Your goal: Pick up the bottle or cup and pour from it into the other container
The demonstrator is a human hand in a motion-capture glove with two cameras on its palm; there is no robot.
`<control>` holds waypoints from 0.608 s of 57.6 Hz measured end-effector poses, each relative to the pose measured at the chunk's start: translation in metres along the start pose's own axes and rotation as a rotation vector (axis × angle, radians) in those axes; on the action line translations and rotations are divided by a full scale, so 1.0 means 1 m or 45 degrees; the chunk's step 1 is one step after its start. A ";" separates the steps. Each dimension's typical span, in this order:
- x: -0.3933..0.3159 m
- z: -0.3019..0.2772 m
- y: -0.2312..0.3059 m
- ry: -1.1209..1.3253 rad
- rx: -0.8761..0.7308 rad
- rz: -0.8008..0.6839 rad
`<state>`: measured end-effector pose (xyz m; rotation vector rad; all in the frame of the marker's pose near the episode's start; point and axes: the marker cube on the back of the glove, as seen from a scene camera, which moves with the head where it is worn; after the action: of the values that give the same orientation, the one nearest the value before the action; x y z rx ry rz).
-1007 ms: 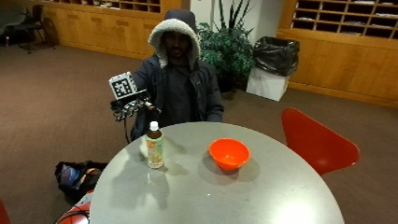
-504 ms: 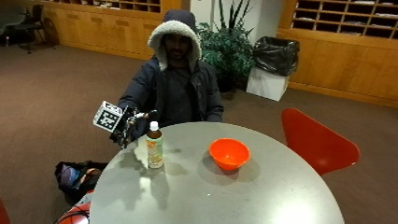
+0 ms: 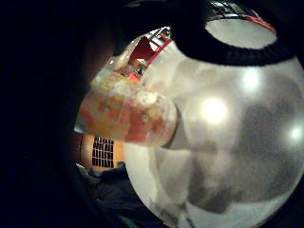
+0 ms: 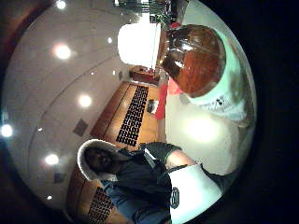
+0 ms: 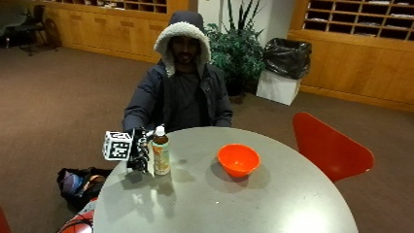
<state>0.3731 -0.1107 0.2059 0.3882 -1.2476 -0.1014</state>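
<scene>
outside view: bottle [image 5: 160, 154] stands upright on the worktop [image 5: 259, 204], left of centre; orange bowl [image 5: 238, 159] sits apart to its right. Right hand [image 5: 139, 153] is right beside the bottle, can't tell if the fingers are round it.
little finger view: labelled body [image 3: 128, 116] fills the middle, so it's close to the palm.
thumb view: amber liquid and white cap [image 4: 138, 44] up top.
handling: probably a light plastic bottle, a bit slick; I'd grab the labelled middle.

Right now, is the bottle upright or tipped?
Upright: the bottle stands on the table, white cap on top.
</scene>
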 end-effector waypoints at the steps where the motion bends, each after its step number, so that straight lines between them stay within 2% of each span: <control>1: 0.000 0.000 0.004 0.001 -0.060 0.073; 4: 0.000 0.002 0.011 0.010 -0.161 0.177; 9: 0.003 0.007 0.002 0.034 -0.160 0.211; 21: 0.013 0.016 0.001 0.014 -0.118 0.154; 35: 0.015 0.022 -0.006 -0.049 -0.086 0.189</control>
<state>0.3578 -0.1257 0.2229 0.2355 -1.3037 -0.0241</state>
